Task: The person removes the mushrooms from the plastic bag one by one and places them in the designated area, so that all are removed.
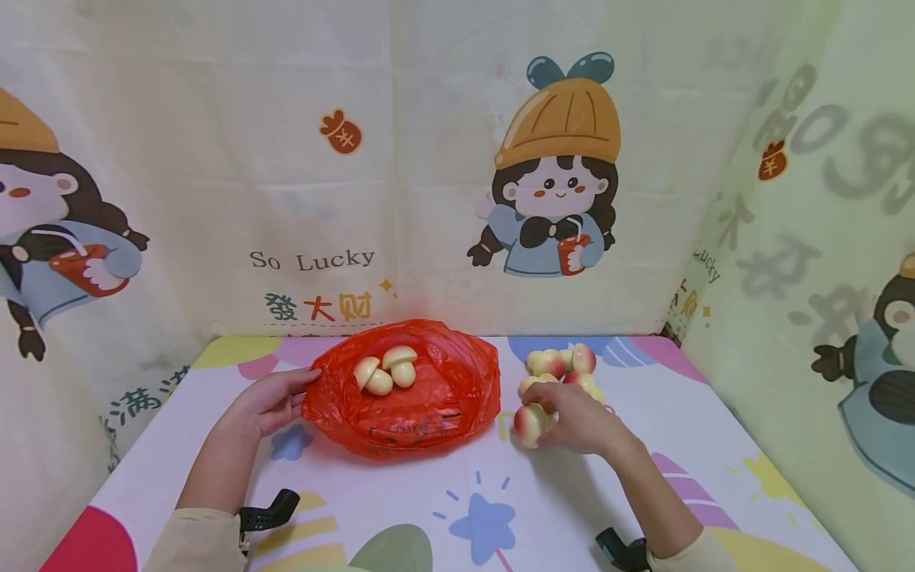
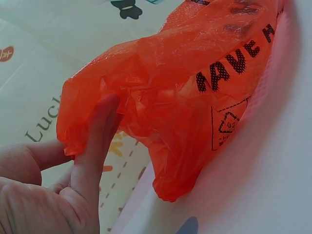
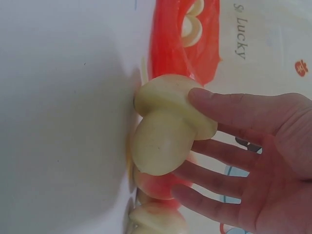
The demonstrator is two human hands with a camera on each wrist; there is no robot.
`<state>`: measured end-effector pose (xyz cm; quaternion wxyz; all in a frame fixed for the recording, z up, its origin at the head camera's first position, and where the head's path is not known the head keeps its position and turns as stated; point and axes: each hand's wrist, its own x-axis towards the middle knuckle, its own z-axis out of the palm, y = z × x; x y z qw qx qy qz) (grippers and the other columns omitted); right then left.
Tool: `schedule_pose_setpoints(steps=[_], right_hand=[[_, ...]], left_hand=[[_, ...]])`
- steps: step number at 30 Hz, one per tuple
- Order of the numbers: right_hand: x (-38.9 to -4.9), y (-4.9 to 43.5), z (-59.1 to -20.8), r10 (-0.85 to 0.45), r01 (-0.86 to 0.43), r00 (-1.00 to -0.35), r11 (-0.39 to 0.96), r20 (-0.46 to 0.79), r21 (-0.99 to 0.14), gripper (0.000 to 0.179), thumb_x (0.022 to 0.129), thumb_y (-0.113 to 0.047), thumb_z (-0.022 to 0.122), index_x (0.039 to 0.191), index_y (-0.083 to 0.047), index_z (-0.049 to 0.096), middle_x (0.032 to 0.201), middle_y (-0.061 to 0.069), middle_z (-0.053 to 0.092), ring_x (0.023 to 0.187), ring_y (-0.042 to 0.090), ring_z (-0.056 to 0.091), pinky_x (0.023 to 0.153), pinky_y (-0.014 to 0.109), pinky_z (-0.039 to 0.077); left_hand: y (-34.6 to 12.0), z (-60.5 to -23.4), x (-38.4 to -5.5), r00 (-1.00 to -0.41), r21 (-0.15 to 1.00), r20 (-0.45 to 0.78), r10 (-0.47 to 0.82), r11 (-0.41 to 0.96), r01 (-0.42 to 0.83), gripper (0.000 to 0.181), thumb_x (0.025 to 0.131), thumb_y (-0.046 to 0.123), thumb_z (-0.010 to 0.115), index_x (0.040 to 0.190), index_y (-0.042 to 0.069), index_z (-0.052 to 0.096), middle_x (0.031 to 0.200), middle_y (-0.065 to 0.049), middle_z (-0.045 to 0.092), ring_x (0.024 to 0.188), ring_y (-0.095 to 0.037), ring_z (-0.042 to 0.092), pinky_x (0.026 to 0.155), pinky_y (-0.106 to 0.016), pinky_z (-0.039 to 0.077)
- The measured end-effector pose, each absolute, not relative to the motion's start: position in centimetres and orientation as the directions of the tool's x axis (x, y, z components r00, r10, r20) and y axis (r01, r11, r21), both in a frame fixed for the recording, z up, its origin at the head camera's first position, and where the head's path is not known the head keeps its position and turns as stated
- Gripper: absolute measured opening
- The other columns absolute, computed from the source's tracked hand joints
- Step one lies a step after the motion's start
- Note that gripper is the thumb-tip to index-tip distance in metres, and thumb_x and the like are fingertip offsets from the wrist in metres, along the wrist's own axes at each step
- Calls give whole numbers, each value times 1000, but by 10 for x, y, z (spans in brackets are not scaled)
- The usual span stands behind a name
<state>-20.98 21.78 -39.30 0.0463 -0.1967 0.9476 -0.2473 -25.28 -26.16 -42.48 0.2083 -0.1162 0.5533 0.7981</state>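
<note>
A red plastic bag lies with its mouth open towards me, two cream toy mushrooms inside it. My left hand pinches the bag's left rim; in the left wrist view, its fingers hold the crumpled red film. Right of the bag, my right hand grips a toy mushroom whose cap looks reddish from the head. From the right wrist, the thumb presses on this mushroom's pale cap and the other fingers lie behind it.
More red-and-cream toy mushrooms are grouped behind my right hand, partly hidden by it. A colourful patterned cloth covers the table. Printed curtains stand along the back and both sides.
</note>
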Motion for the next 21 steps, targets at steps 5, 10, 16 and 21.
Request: schedule_pose_setpoints(steps=[5,10,16,21], right_hand=[[-209,218,-392,-406,-368,-914,795,28,-483,47,73,-8,92,115,-15,73,110,0,71,99,20,61,74,30,61],[-208,219,-391,-438,-423,-896,787,77,-450,45,74,-9,92,114,-15,73,113,2,72,101,21,64,80,35,61],[-208,219,-391,-441,-424,-894,784,74,-454,46,73,-8,92,115,-14,73,114,2,72,103,21,64,81,35,61],[-207,219,-390,-428,-409,-901,789,67,-459,47,73,-5,91,115,-14,73,114,3,72,101,22,65,80,35,62]], left_hand=[[-261,-425,-252,-886,836,-419,200,-297,-462,10,105,22,64,113,18,69,104,-1,77,96,-18,77,91,-36,63],[-261,-424,-252,-888,839,-418,193,-293,-458,14,104,22,65,117,17,67,104,-1,77,96,-18,78,91,-37,63],[-262,-423,-251,-887,840,-414,204,-290,-459,10,105,22,64,112,18,69,103,-1,77,95,-19,78,90,-37,63],[-262,-423,-251,-888,839,-411,207,-294,-458,9,105,21,63,109,19,71,102,-1,77,94,-18,78,89,-37,64]])
